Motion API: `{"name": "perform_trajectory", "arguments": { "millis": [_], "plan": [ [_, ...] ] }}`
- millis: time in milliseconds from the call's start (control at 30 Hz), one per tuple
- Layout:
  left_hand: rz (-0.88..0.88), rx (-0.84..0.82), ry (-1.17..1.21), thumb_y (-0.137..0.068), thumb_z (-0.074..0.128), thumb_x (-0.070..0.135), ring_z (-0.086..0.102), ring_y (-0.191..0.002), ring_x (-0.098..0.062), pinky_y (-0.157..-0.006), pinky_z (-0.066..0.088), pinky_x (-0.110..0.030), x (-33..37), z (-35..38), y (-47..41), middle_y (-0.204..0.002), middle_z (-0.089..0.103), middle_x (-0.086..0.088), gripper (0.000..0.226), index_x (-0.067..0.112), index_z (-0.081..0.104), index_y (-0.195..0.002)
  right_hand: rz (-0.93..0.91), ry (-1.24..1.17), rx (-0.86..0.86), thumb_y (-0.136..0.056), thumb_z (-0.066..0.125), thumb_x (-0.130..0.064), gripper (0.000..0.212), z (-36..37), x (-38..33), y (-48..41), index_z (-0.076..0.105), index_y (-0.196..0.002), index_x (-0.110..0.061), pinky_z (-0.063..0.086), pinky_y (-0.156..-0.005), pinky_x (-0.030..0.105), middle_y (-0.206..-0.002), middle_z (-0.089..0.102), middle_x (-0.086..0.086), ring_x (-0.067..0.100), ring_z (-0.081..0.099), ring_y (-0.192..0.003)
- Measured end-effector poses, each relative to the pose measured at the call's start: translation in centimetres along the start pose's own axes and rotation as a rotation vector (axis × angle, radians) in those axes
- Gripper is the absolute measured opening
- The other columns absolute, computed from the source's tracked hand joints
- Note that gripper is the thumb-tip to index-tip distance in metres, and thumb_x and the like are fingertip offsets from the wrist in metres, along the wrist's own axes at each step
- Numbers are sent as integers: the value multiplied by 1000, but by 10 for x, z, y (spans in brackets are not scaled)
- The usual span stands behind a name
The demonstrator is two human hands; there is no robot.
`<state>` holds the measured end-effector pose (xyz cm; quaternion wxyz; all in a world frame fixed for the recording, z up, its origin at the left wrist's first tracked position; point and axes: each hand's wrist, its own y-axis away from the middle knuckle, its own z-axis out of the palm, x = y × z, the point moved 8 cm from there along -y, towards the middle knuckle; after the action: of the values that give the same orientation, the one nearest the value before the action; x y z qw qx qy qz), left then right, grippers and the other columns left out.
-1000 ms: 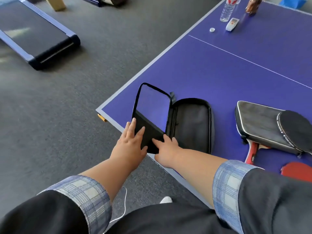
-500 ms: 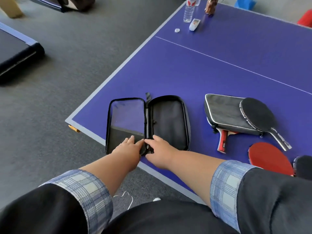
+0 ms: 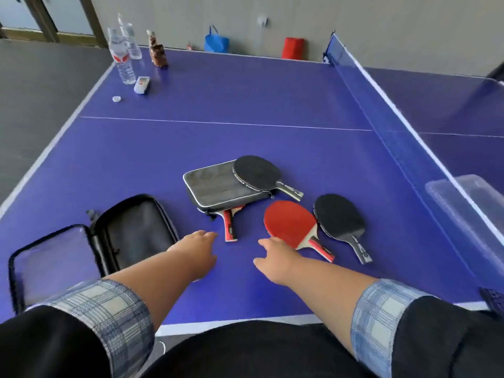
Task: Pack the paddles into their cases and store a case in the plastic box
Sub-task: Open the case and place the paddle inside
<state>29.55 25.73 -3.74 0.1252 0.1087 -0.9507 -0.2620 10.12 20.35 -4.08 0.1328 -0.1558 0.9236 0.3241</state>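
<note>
A black case point(image 3: 131, 236) lies unzipped and spread flat at the table's near left. A grey closed case point(image 3: 215, 186) sits mid-table with a black paddle point(image 3: 257, 173) on top and a red handle point(image 3: 230, 227) sticking out beneath it. A red paddle point(image 3: 290, 223) and another black paddle point(image 3: 339, 215) lie to its right. My left hand point(image 3: 197, 251) hovers just right of the open case, fingers relaxed, holding nothing. My right hand point(image 3: 275, 257) reaches beside the red paddle's near edge, empty. The clear plastic box point(image 3: 461, 192) stands at the far right by the net.
The net point(image 3: 381, 110) crosses the purple table point(image 3: 245, 105) on the right. Water bottles point(image 3: 121, 55), a brown bottle point(image 3: 158, 51), a small white device point(image 3: 141, 84) and a bottle cap point(image 3: 116, 99) stand at the far left corner. Blue and red bags sit against the wall.
Both hands have left the open black case and moved right over the table toward the paddles. The case now lies fully flat. The view has swung right, bringing the net and plastic box in.
</note>
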Motion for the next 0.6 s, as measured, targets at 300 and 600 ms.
{"name": "perform_trajectory", "arguments": {
  "millis": [300, 600],
  "plan": [
    [127, -97, -61, -95, 48, 42, 41, -138, -26, -102, 44, -41, 132, 28, -39, -161, 24, 4, 69, 29, 19, -156, 206, -228, 95, -97, 54, -37, 62, -25, 158, 37, 36, -154, -22, 47, -102, 36, -153, 44, 3, 25, 51, -132],
    [90, -131, -32, -96, 48, 40, 48, -131, -24, -98, 46, -38, 218, 35, -75, -155, 35, 2, 61, 29, 28, -152, 347, -252, 227, -92, 59, -34, 32, -78, 270, 24, 63, -122, -25, 52, -78, 32, -127, 61, 3, 26, 60, -106]
  ]
}}
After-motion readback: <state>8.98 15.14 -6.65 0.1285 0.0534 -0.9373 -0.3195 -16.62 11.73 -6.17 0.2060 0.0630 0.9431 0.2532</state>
